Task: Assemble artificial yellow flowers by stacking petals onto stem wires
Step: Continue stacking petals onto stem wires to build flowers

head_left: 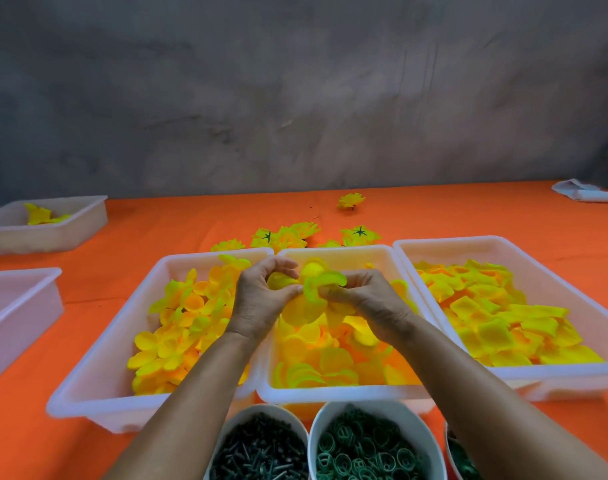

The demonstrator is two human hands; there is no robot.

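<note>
- Head view: both hands meet above the middle tray (330, 398), one of three white plastic trays set side by side on an orange tablecloth (468, 216).
- The left hand (261, 299) has its fingers curled and its thumb and forefinger closed on a yellow petal piece (281, 280) — a pinch, not a spread hand.
- The right hand (361, 296) pinches a curled yellow-green petal (321, 284) between its fingertips; that petal sits between the two hands, just above the petals heaped in the tray. Whether a stem wire runs through it cannot be told.
- The left tray (98, 386) holds multi-lobed yellow and orange petal pieces; the middle tray holds rounder ones; the right tray (503, 244) holds squarer yellow petals.
- Nearest the camera stand three white bowls: one with dark pins (261, 448), one with green rings (364, 452), and a third (449, 445) at the right, mostly hidden by the right forearm.
- Behind the trays lies a cluster of finished yellow flowers (288, 235), some showing a dark green star-shaped back, and one flower (350, 200) lies alone farther off.
- At the left edge are two more white trays — the far one (88, 216) with a few yellow petals inside, the near one (25, 306) cut off by the frame.
- A white bundle (586, 192) rests at the far right of the table, before a grey wall (295, 98).
</note>
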